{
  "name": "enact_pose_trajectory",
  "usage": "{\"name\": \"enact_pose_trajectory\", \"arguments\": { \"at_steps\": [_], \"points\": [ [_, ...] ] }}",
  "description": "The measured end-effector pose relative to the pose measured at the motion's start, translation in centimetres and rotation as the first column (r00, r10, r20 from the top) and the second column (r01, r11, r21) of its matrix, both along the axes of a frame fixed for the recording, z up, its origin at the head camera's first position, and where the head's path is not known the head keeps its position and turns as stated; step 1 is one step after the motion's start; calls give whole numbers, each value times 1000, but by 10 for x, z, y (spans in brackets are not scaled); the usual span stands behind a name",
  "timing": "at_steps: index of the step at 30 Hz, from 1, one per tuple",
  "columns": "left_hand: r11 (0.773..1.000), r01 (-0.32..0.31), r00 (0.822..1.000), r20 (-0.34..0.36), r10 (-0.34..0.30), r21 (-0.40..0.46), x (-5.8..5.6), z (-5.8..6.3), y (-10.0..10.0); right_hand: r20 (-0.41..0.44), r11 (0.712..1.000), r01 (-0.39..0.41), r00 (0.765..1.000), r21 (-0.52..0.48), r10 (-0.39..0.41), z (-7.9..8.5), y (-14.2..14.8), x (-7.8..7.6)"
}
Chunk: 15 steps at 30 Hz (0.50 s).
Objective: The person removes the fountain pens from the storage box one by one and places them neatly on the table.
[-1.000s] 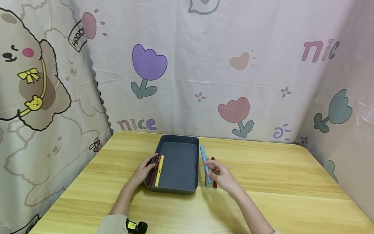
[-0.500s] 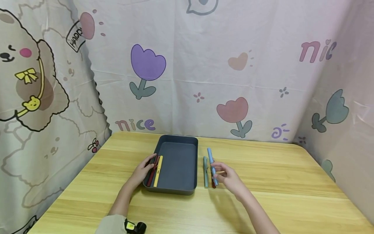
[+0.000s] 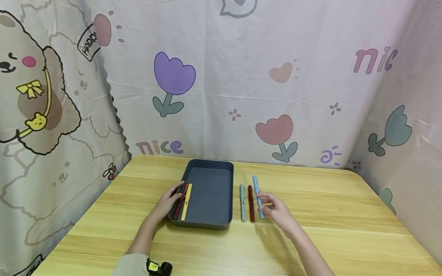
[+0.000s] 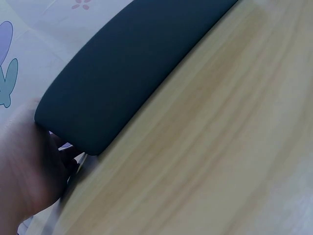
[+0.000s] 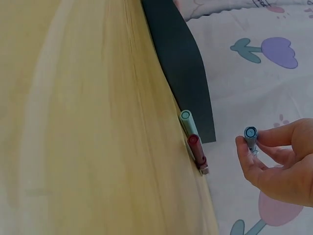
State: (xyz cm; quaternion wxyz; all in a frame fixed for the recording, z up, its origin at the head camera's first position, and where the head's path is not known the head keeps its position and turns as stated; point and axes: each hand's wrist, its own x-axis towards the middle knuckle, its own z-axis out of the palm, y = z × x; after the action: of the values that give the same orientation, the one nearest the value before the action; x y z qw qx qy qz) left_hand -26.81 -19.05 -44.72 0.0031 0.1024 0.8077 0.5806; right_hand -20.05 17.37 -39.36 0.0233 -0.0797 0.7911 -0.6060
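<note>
My left hand (image 3: 166, 204) grips the left wall of a dark grey rectangular tray (image 3: 211, 199), thumb over the rim. Inside, along that wall, a dark red pen (image 3: 178, 210) and a yellow pen (image 3: 187, 203) lie side by side. Between thumb and fingers, my right hand (image 3: 280, 213) pinches a light blue pen (image 3: 256, 184) above the table; its end faces the camera in the right wrist view. Just left of it, a pale green pen (image 3: 243, 203) and another dark red pen (image 3: 251, 205) lie roughly parallel on the table, right of the tray.
The wood-grain table (image 3: 328, 207) reaches back to a printed curtain (image 3: 221, 76), which also hangs along the left and right sides. A strap with a small black device (image 3: 160, 267) sits on the left wrist.
My right hand has carried the light blue pen rightward, from over the green pen across the dark red one to its right side. The left hand stays on the tray.
</note>
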Motion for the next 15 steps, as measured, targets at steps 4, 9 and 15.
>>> {"name": "enact_pose_trajectory", "arguments": {
  "at_steps": [4,9,15],
  "points": [
    [1000,0,1000,-10,-1,-12,0,0,0,4,1000,16,1000,-6,-16,-3,2,-2],
    [1000,6,1000,-26,-7,-17,0,0,0,6,999,42,999,7,-42,-7,6,-5],
    [1000,6,1000,-23,-6,-13,0,0,-1,18,999,47,999,5,-47,-15,10,-10]
  ]
}}
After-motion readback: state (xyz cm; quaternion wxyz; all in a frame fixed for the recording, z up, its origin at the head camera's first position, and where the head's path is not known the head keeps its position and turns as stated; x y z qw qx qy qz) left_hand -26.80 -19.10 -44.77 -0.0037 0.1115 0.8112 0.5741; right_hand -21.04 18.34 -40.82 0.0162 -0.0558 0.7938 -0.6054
